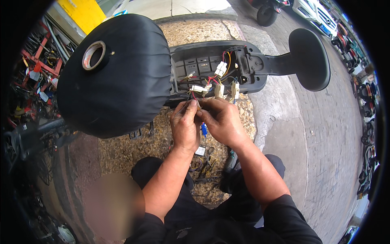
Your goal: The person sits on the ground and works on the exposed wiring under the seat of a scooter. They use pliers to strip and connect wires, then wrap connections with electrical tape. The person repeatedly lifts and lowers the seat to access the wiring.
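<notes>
A small white block (200,151) is lying on the speckled ground (156,142) before your knees. Just beyond, a blue connector (204,130) is showing below your hands. Your left hand (185,126) and right hand (221,122) are pinching thin wires (193,96) at the near edge of the black tray (195,51); your fingers are probably hiding the exact spot. White connectors (220,69) are clustering farther in. Left, a tape roll (85,61) is resting on the black cushion (126,81); far right, a white car (313,13) is standing.

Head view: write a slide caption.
Left hand and right hand meet at thin wires near white connectors, beside a black cushion bearing a tape roll.
</notes>
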Demonstrator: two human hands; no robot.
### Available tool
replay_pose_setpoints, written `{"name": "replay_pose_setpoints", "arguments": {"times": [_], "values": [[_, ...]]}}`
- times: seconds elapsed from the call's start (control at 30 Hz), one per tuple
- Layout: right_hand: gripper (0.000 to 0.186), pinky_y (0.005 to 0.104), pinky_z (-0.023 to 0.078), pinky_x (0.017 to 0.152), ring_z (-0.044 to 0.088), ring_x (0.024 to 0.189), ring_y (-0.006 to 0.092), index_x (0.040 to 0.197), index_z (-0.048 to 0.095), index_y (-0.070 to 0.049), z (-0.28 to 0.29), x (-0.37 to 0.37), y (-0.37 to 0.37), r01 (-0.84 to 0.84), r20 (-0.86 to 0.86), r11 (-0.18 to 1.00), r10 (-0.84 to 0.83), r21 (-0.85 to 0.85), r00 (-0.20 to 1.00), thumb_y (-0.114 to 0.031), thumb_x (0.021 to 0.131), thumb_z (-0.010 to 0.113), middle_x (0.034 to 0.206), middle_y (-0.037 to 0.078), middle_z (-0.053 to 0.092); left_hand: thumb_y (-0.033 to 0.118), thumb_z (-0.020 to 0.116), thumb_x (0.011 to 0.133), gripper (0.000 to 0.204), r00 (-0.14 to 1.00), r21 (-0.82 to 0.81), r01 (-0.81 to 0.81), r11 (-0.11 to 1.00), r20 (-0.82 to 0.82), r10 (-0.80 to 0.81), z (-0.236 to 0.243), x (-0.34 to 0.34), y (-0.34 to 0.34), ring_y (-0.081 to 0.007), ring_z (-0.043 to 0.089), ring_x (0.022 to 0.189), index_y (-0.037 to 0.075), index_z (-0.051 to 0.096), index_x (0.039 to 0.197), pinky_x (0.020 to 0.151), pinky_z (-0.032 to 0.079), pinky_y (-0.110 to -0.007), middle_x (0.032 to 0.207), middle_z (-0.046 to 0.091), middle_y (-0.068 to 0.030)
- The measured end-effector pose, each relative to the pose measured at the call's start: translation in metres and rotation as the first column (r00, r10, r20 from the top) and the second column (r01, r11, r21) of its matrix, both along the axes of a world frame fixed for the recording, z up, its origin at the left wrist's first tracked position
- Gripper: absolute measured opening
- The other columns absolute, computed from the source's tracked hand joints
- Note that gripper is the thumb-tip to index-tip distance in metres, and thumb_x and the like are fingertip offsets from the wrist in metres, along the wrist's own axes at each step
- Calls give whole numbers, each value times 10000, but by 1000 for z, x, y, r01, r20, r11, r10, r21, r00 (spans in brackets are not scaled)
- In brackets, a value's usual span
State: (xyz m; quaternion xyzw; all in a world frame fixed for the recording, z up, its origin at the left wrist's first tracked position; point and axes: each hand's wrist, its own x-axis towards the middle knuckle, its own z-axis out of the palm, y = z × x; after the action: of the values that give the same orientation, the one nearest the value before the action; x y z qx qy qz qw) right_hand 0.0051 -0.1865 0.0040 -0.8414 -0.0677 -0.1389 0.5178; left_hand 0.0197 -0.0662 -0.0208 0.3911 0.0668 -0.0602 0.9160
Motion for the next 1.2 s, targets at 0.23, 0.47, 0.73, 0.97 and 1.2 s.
{"name": "replay_pose_setpoints", "arguments": {"times": [0.23,0.47,0.73,0.97,1.2], "values": [[169,446,506,655,615,713,378,925,712,-6,-5,-2,8,30,91,997,-24,-74,996,-96,781,715,775,174,593,123,529,966,103,998,19,-64,998,-18,64,-1,3,-6,-124,579,828,69,595,909,766,476,-274,875,612,-28],[125,453,509,631,610,693,376,881,709,-34,-8,0,13,42,156,999,-37,-30,987,-76,763,701,764,160,592,89,515,961,111,989,106,-144,984,-22,147,3,2,-10,-118,556,758,71,518,851,686,467,-258,834,579,-35],[90,451,512,614,613,688,372,843,689,-31,-12,0,15,75,182,997,-69,-23,981,-67,761,691,781,157,591,119,501,962,128,993,98,-117,988,-19,120,-3,5,-12,-105,551,744,92,536,842,670,461,-255,813,571,-13],[290,447,528,721,631,792,380,970,632,10,-9,-4,10,38,118,999,-38,4,992,-94,711,714,844,172,603,240,478,996,223,990,3,-62,998,-130,62,2,10,-11,-123,579,745,73,563,876,654,476,-276,812,573,-20],[331,429,541,712,652,789,381,1008,623,32,-4,-8,4,2,96,1000,-4,20,995,-115,731,729,888,190,635,299,471,997,278,991,30,-23,999,-132,27,4,8,-9,-167,615,767,60,602,946,692,509,-322,863,623,-46]]}}
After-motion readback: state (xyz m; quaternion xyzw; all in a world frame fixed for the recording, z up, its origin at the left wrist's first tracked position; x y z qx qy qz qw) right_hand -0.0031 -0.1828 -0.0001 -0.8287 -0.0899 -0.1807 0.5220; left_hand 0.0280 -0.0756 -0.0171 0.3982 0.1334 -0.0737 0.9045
